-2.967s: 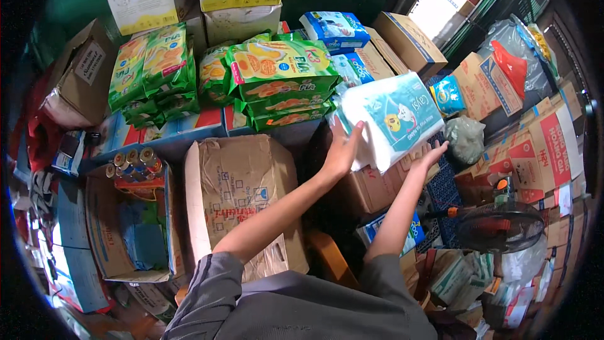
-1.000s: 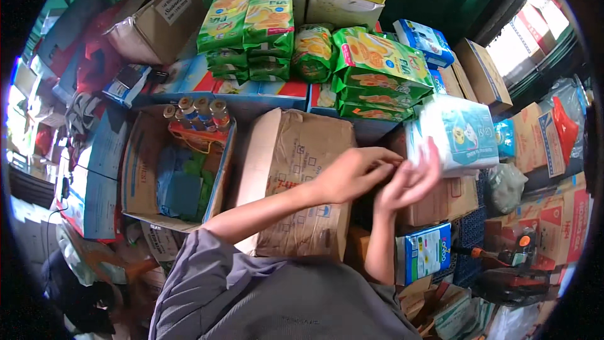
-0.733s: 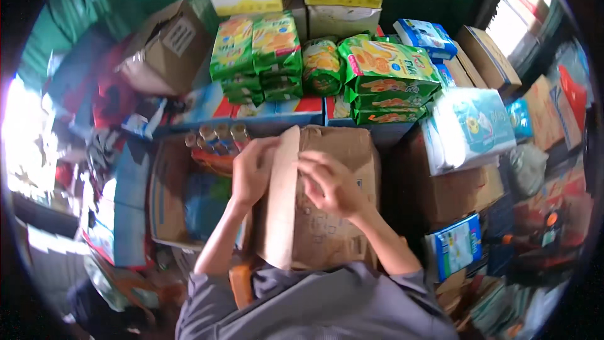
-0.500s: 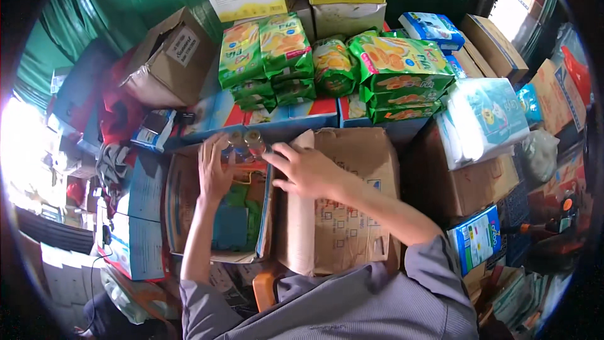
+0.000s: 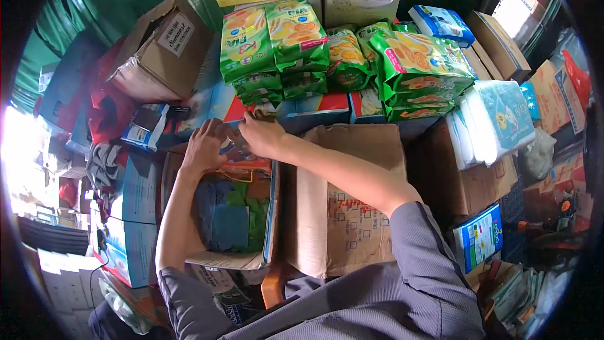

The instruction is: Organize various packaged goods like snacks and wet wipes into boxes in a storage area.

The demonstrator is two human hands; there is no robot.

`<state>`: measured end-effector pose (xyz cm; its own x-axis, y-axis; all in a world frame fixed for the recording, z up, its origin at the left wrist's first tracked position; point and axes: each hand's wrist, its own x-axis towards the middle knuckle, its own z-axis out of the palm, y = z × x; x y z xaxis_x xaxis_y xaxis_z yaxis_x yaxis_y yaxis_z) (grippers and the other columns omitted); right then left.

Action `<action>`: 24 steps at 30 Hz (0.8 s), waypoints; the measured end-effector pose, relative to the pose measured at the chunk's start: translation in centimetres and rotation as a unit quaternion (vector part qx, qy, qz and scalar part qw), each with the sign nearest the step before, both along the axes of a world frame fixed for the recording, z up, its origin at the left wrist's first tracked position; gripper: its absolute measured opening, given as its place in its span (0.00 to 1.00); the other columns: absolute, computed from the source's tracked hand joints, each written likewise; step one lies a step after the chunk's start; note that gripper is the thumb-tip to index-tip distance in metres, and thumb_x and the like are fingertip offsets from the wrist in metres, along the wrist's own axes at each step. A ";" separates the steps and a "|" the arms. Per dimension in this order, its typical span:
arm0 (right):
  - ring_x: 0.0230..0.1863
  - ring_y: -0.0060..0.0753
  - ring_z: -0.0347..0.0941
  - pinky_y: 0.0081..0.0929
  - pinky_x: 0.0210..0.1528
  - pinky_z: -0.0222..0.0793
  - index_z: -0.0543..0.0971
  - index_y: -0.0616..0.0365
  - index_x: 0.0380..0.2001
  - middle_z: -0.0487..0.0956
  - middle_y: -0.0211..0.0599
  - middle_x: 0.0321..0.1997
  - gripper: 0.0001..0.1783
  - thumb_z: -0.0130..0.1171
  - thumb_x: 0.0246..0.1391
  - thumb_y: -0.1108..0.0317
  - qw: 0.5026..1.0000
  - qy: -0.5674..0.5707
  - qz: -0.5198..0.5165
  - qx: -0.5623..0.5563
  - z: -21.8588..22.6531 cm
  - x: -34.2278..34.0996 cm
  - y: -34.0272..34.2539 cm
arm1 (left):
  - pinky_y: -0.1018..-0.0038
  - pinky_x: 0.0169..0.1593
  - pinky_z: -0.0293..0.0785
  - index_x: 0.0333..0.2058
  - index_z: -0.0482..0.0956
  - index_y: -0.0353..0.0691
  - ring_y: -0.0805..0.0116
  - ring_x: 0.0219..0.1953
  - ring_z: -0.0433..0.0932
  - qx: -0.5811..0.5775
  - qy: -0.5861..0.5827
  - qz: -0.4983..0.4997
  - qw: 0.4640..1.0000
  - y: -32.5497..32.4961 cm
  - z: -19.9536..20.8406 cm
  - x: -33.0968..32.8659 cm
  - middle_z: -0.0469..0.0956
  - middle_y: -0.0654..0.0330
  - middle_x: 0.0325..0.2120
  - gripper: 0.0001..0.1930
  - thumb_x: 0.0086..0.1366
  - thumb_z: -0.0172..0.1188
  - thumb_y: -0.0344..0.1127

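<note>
Bottles: I see only slivers of them between the two hands, at the open carton's far edge; their number is hidden from me.
Bottle direction: fingers cover most of the glass, so I cannot tell which way they point or how their long axis lies.
Left hand: over the carton's far left corner, fingers bent at the bottles; I cannot tell whether they clamp on one.
Right hand: at the far right corner, fingers curled toward the left hand; its grip is also unclear to me.
Open carton: long sides run near to far; the left forearm hides part of its left wall.
Carton contents: red-orange piece near the far edge, blue block toward the near edge.
Brown carton: just right, partly behind the right forearm.
</note>
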<state>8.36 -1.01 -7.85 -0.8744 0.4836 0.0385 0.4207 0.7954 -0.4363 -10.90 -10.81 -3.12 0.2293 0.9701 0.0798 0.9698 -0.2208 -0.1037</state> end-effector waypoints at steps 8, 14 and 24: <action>0.58 0.54 0.80 0.53 0.57 0.80 0.58 0.71 0.72 0.50 0.63 0.81 0.34 0.48 0.62 0.79 1.000 0.021 0.007 -0.013 -1.7 -2.2 0.7 | 0.56 0.55 0.76 0.40 0.80 0.38 0.50 0.52 0.74 -0.006 -0.141 -0.019 0.990 0.6 -0.4 -1.0 0.75 0.53 0.44 0.17 0.56 0.74 0.39; 0.56 0.56 0.78 0.44 0.60 0.74 0.80 0.63 0.42 0.81 0.53 0.52 0.12 0.55 0.55 0.73 0.997 0.064 -0.016 0.034 -2.9 -2.9 1.1 | 0.58 0.45 0.74 0.36 0.80 0.36 0.48 0.41 0.75 -0.005 -0.186 -0.081 0.979 2.0 -3.2 -2.9 0.76 0.51 0.37 0.13 0.53 0.73 0.32; 0.49 0.48 0.82 0.40 0.56 0.77 0.84 0.63 0.34 0.85 0.47 0.38 0.09 0.62 0.52 0.70 0.992 0.048 0.013 0.118 -0.4 -0.7 -0.2 | 0.55 0.47 0.75 0.41 0.82 0.33 0.45 0.42 0.77 0.025 -0.102 -0.022 0.994 0.1 0.2 0.3 0.77 0.49 0.38 0.13 0.55 0.65 0.20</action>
<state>7.67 -1.23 -8.23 -0.8736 0.4280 0.2317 0.3640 0.8906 -0.2728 -10.58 -10.75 -2.90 0.2455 0.9530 0.1774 0.9614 -0.2628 0.0814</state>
